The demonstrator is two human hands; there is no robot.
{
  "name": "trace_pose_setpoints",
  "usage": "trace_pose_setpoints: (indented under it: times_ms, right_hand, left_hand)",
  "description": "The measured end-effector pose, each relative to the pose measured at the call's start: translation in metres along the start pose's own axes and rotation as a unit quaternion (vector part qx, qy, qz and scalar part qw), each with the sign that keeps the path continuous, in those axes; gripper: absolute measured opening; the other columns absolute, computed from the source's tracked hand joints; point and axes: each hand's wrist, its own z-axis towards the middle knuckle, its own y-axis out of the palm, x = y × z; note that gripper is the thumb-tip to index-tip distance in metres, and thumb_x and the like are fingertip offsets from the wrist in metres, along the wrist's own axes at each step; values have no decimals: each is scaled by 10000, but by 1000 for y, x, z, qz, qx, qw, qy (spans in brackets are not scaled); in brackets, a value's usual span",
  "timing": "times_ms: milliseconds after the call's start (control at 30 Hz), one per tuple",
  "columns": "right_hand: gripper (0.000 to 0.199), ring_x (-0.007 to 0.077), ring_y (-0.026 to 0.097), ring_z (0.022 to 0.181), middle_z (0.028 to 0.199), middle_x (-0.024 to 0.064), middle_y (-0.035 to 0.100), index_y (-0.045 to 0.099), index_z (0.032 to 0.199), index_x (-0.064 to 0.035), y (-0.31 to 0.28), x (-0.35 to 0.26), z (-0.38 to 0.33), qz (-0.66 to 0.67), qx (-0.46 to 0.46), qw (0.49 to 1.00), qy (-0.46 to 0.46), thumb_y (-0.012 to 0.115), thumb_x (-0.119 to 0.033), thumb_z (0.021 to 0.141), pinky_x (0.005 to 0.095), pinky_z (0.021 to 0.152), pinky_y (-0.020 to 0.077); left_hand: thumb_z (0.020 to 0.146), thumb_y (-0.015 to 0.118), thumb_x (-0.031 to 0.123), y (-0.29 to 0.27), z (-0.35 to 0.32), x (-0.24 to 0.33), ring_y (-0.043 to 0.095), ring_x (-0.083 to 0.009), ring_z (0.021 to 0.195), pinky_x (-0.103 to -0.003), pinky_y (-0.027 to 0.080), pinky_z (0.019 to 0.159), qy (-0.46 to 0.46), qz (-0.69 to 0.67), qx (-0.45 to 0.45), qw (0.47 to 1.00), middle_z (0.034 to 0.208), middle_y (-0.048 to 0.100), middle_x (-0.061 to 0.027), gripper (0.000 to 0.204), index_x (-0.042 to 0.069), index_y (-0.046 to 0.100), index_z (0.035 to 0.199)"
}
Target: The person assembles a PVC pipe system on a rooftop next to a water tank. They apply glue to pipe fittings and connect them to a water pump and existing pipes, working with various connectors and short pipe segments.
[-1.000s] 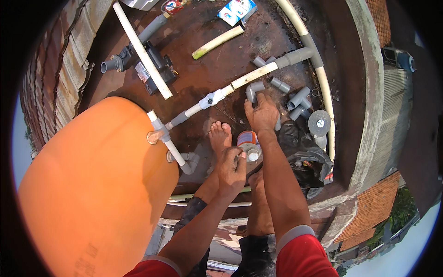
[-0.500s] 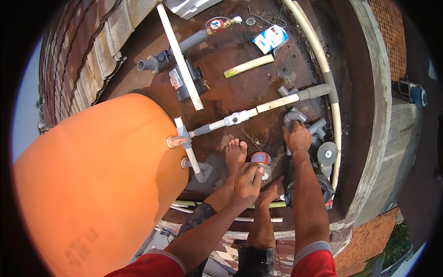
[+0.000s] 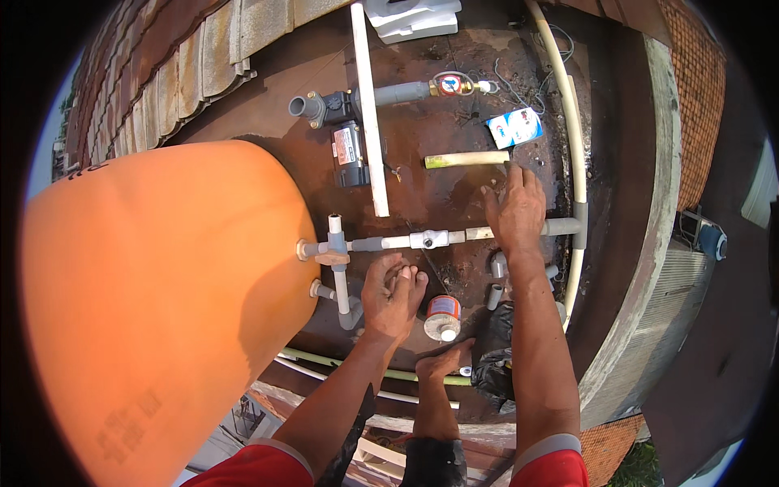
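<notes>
On the horizontal pipe run (image 3: 454, 237), between the white union and the grey elbow at its far end, the right hand (image 3: 515, 213) lies spread and flat, palm down, fingers fanned over the grey-and-white tube; it presses rather than clasps, and whether the thumb hooks under the pipe cannot be told. The left hand (image 3: 391, 296) hangs loosely curled just below the run, fingers half-bent and holding nothing that shows, close above a bare foot (image 3: 442, 365) and beside the small orange-labelled can (image 3: 443, 315) with its white cap. To steady this joint well, I judge the palm should bear straight down on the tube near the union, keeping the line true with the tee (image 3: 336, 247) at the orange tank (image 3: 170, 300), without twisting the fitted pieces. Loose grey fittings (image 3: 497, 280) lie just below the pipe, near the black bag (image 3: 497, 349). Half a second ago the right hand was lower, down among those loose fittings on the near side of the pipe; it has since come up onto the run itself. The left hand has lifted off the can, which it was then touching, and the view has tilted so the pump (image 3: 349, 154) and the short bamboo-coloured tube (image 3: 466, 160) sit nearer the middle.
</notes>
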Motion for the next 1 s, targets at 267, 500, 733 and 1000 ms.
trace_pose_setpoints:
  times_ms: [267,500,733,1000]
  right_hand:
    - [705,356,602,1347,1401,154,640,567,1481,-159,37,-82,183,-164,-112,970,-139,850,-392,879,533,1140,439]
    - [369,378,692,1137,1076,154,709,672,1142,-138,44,-55,161,-160,-127,963,-177,788,-425,941,520,963,517]
    - [335,379,737,927,954,164,705,687,1060,-117,44,-33,81,-92,-101,985,-107,793,-404,926,531,839,566]
    - [373,372,756,905,998,179,716,721,1107,-82,57,-55,5,-44,-82,996,2,817,-339,853,516,807,582]
  left_hand:
    - [1048,744,350,-20,192,28,646,-192,1133,-345,521,983,-83,-75,32,993,1201,660,-110,595,-39,506,1431]
    - [1065,698,411,-5,224,44,526,-104,588,-313,474,570,-213,-154,-62,963,750,571,20,323,123,580,981]
    - [1024,724,512,-28,223,66,548,-139,530,-333,485,511,-214,-143,-82,963,680,571,-10,446,104,583,914]
    - [1000,436,847,-7,222,88,653,-249,580,-422,612,615,-278,-206,-92,934,711,633,-120,824,40,588,928]
